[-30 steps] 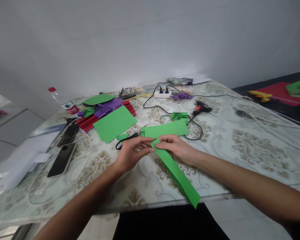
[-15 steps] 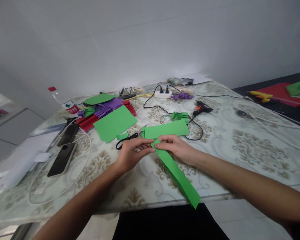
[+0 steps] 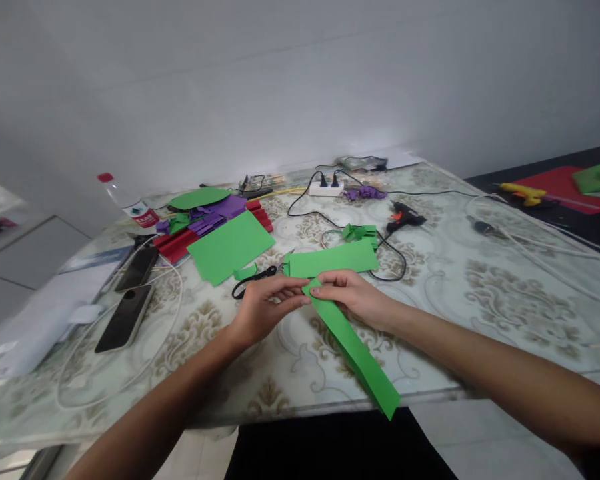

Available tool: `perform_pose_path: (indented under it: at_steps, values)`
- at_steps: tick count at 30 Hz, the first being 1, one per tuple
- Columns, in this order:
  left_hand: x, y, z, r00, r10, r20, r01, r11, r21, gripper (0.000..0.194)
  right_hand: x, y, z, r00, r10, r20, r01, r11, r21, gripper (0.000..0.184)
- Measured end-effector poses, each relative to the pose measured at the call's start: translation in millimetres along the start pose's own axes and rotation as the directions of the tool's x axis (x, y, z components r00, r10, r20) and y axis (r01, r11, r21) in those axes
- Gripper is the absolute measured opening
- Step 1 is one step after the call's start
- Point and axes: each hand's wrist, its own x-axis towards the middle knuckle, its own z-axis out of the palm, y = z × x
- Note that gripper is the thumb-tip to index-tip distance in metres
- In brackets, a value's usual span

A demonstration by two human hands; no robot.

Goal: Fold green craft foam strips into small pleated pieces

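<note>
A long green paper strip (image 3: 353, 347) with a lengthwise fold slants from my fingers toward the table's front edge, its lower end reaching past that edge. My right hand (image 3: 357, 297) pinches the upper end, thumb on top. At the left side of that same end, my left hand (image 3: 267, 303) has its thumb and fingertips closed on the paper's edge. Just beyond my hands lies a wider green paper piece (image 3: 333, 259). Scissors (image 3: 255, 281) with black handles rest near my left hand, partly hidden, beside a small curled green scrap (image 3: 245, 272).
Green sheets (image 3: 233, 248) and purple and red paper (image 3: 220, 213) lie back left. A black glue gun (image 3: 404, 217), cut green pieces (image 3: 360, 235) and a white power strip (image 3: 326, 189) sit behind. Phones (image 3: 125, 319), cables and a bottle (image 3: 130, 203) are left; a yellow glue gun (image 3: 523, 193) is far right.
Both hands keep nearly the same hold on the green strip. Its lower end has shifted very slightly.
</note>
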Motion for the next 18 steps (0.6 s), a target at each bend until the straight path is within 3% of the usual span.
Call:
perform_pose_path:
  at_steps: [18]
  values:
    - [1.4, 5.2, -1.6, 1.000, 0.019, -0.001, -0.019, 0.999, 0.039, 0.028, 1.1, 0.9, -0.6, 1.000, 0.005, 0.017, -0.006, 0.999, 0.035, 0.035]
